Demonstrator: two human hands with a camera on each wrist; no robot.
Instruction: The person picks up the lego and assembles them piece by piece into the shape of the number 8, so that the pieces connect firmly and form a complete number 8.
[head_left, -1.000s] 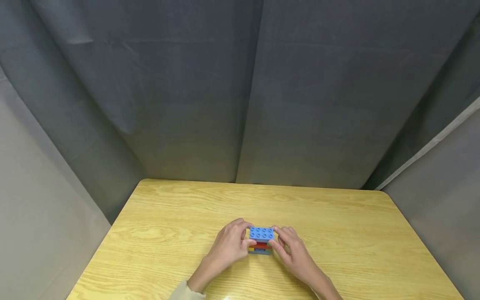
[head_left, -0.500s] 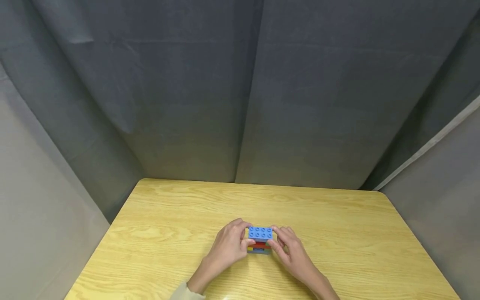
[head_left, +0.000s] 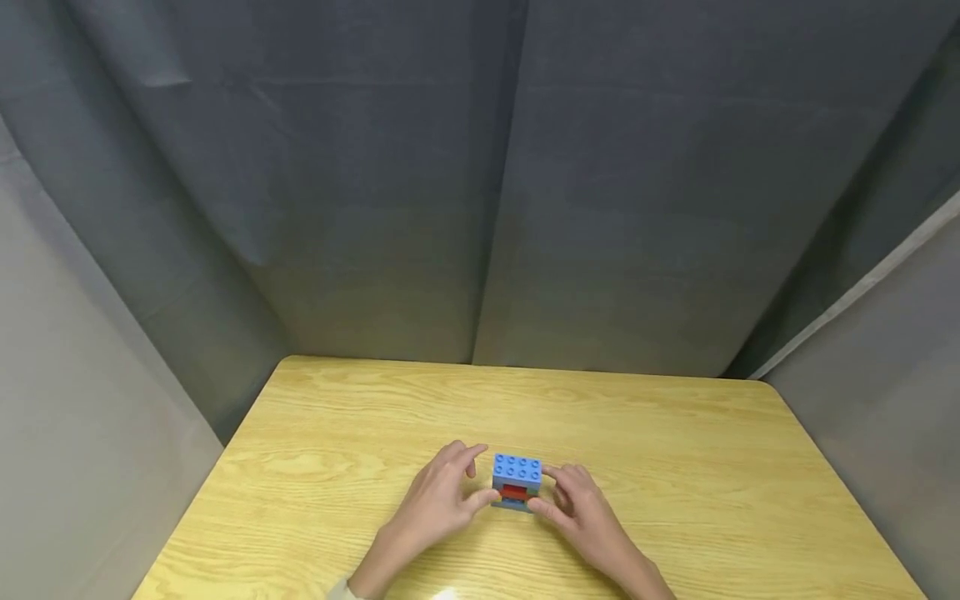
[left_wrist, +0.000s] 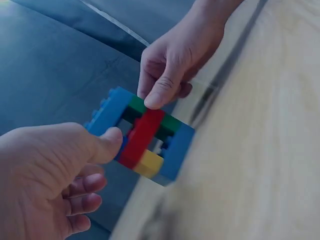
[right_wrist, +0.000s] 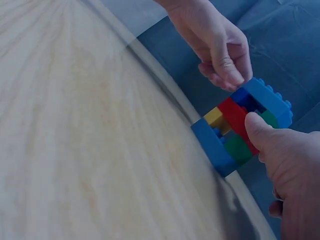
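A small stack of toy building bricks (head_left: pixel 517 469) stands on the table near the front. On top lies a light blue brick (right_wrist: pixel 267 97) with round studs. Below come a red brick (left_wrist: pixel 142 141), green bricks (right_wrist: pixel 238 149), a yellow brick (left_wrist: pixel 149 164) and a blue bottom brick (left_wrist: pixel 177 156), with gaps between. My right hand (head_left: pixel 588 518) pinches the stack's right side, thumb on the front near the red brick. My left hand (head_left: pixel 435 500) is at the left side, index finger spread away from the stack and thumb tip near its front left corner.
The wood-grain table (head_left: pixel 360 417) reaches back to a dark grey curtain (head_left: pixel 390 208). Pale grey panels (head_left: pixel 82 400) flank the table on the left and right.
My left fingers have let go of the stack and spread, and the left hand has shifted slightly left. My right hand's grip has moved a little lower on the stack.
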